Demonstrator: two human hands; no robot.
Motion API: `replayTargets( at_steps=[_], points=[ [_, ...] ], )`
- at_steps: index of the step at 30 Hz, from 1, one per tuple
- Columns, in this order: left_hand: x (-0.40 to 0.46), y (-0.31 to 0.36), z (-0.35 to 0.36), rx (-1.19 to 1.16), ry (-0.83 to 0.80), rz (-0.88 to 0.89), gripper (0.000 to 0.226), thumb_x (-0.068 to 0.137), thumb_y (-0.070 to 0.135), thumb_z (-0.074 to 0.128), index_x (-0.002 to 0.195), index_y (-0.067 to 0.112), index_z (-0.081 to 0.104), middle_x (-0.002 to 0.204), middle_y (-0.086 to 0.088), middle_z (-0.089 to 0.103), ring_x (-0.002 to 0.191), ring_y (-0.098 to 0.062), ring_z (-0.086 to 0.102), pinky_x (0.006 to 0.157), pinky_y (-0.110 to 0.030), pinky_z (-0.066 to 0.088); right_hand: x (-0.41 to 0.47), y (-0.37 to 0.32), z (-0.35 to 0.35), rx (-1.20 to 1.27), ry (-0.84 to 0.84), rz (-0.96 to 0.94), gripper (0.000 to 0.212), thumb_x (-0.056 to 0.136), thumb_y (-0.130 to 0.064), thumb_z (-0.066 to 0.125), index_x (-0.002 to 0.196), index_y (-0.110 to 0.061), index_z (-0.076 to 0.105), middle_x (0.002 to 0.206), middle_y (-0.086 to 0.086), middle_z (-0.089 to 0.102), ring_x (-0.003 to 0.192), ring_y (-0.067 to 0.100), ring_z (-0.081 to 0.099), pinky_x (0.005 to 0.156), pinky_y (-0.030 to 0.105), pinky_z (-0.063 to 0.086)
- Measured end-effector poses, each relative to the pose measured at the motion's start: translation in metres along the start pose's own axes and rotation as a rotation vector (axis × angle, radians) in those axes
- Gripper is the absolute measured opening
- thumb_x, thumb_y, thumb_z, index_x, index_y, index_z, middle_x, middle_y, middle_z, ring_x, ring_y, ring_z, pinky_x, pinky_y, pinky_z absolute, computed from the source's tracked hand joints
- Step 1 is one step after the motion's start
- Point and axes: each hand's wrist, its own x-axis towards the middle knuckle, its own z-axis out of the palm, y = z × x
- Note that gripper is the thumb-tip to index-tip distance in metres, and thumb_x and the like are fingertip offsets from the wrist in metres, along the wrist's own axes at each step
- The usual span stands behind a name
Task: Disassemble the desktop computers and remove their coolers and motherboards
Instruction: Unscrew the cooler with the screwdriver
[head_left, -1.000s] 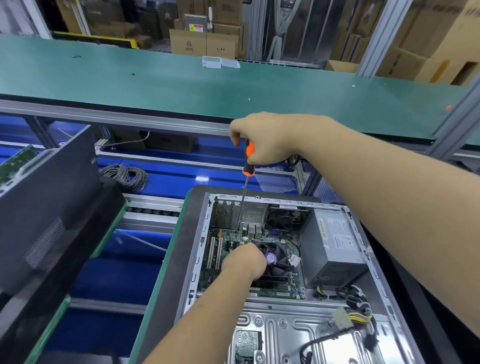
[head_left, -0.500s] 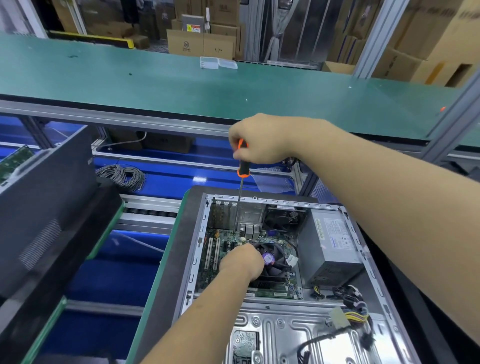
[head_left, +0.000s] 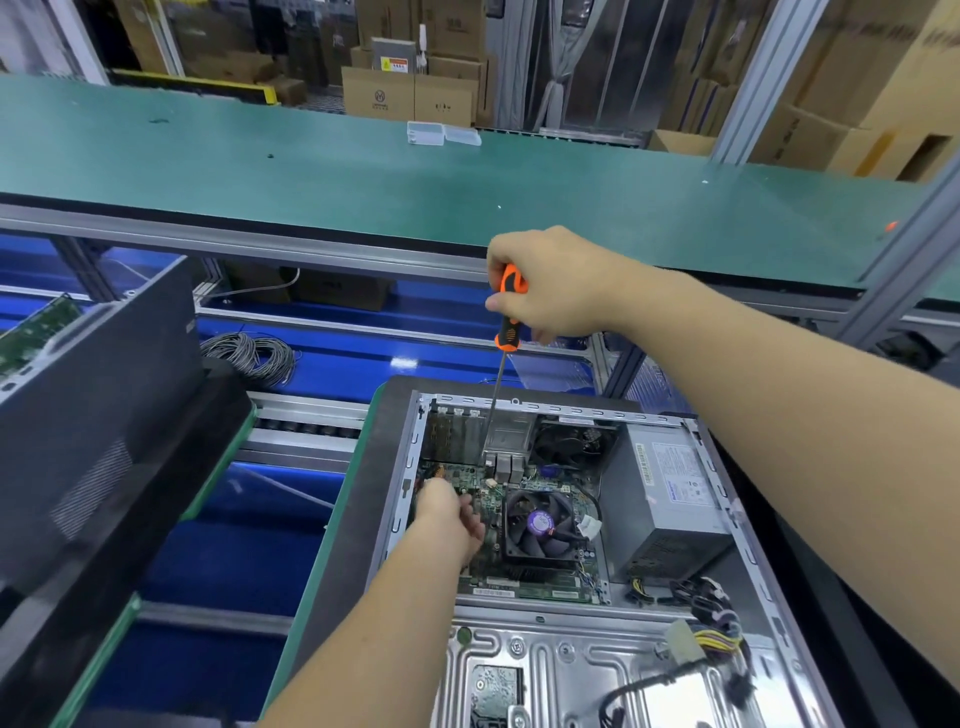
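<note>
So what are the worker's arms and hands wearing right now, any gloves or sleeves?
Nothing visible: the left hand and the right hand are gloveless, and both forearms are bare as far as the frame shows. No watch, wristband, rings or markings can be seen.

right hand (head_left: 558, 283): fist, arm extended | left hand (head_left: 451, 512): lowered, fingers seemingly curled

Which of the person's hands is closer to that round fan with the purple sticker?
The left hand. It rests on the motherboard just left of the cooler fan. The right hand is well above the case, gripping the screwdriver by its handle.
</note>
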Motion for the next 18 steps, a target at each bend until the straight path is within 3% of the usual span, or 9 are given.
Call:
replayTargets(
  at_steps=[5,8,10,15,18],
  points=[
    [0.002,0.005,-0.002,-0.012,0.012,0.027,0.033,0.106,0.023,0.033,0.083,0.004,0.049,0.071,-0.007,0.045,0.062,-0.02,0.041,0.062,-0.03,0.041,-0.003,0.012,-0.007,0.104,0.038,0.033,0.011,0.096,-0.027,0.061,0.095,-0.019,0.053,0.082,0.0,0.065,0.049,0.013,0.068,0.06,0.038,0.06],
    [0.002,0.001,-0.001,0.038,-0.036,0.043,0.029,0.105,0.014,0.032,0.095,-0.002,0.054,0.077,-0.012,0.052,0.068,-0.024,0.05,0.07,-0.035,0.048,-0.005,0.014,-0.003,0.127,0.046,0.043,0.012,0.097,-0.028,0.061,0.097,-0.019,0.053,0.083,0.001,0.066,0.051,0.014,0.069,0.06,0.036,0.06],
    [0.002,0.0,-0.001,0.074,-0.051,0.046,0.029,0.104,0.01,0.031,0.101,-0.003,0.056,0.078,-0.012,0.054,0.07,-0.023,0.052,0.068,-0.034,0.049,-0.006,0.014,0.004,0.101,0.065,0.031,0.013,0.096,-0.028,0.061,0.097,-0.017,0.054,0.082,0.001,0.066,0.051,0.012,0.067,0.059,0.031,0.057],
    [0.0,-0.001,-0.001,0.119,-0.066,0.05,0.032,0.104,0.005,0.029,0.107,-0.003,0.06,0.077,-0.011,0.054,0.069,-0.02,0.052,0.065,-0.03,0.048,-0.008,0.014,0.015,0.057,0.054,0.019,0.015,0.096,-0.029,0.062,0.099,-0.015,0.055,0.079,-0.006,0.06,0.064,0.007,0.062,0.073,0.037,0.055],
    [0.002,-0.002,0.0,0.124,-0.06,0.079,0.033,0.102,0.0,0.026,0.105,-0.003,0.058,0.076,-0.011,0.053,0.069,-0.02,0.051,0.065,-0.03,0.047,-0.007,0.014,0.013,0.059,0.05,0.02,0.015,0.097,-0.029,0.062,0.099,-0.015,0.055,0.08,-0.007,0.06,0.064,0.007,0.062,0.073,0.039,0.056]
  ],
)
